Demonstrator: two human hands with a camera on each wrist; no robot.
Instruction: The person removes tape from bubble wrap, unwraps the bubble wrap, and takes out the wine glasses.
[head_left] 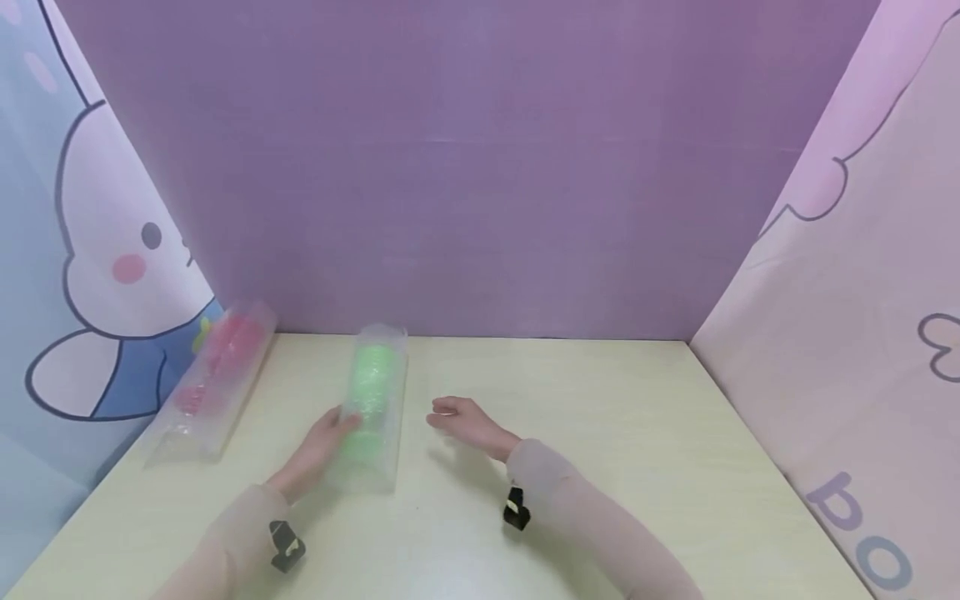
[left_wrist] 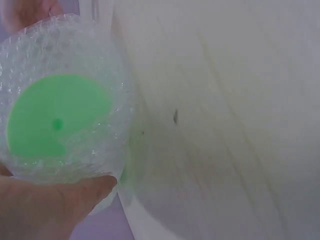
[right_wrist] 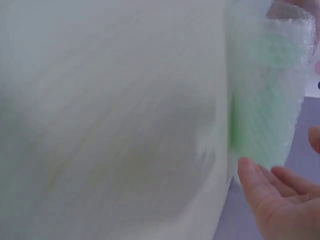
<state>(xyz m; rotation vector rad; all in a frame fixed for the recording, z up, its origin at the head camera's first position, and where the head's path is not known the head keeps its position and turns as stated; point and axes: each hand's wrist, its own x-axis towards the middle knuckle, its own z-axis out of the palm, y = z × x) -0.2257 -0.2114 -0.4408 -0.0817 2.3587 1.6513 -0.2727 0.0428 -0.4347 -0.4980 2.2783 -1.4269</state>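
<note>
A clear bubble-wrap pouch (head_left: pixel 390 442) with a green object (head_left: pixel 372 375) inside lies lengthwise on the table, left of the middle. My left hand (head_left: pixel 318 450) grips its left side, the thumb lying over the wrap. Looking at the pouch's end, the left wrist view shows a flat green face (left_wrist: pixel 60 110) with a small round mark, through the bubbles. The fingers under the pouch are mostly hidden there. To the right of the pouch, my right hand (head_left: pixel 476 425) hovers apart from it, fingers loosely bent and holding nothing.
A second clear wrapped package (head_left: pixel 202 433) with pink-red contents lies at the table's left edge, against the printed side cloth (head_left: pixel 127 208). A purple cloth (head_left: pixel 480 167) closes the back. Another printed cloth (head_left: pixel 862 333) stands along the right edge.
</note>
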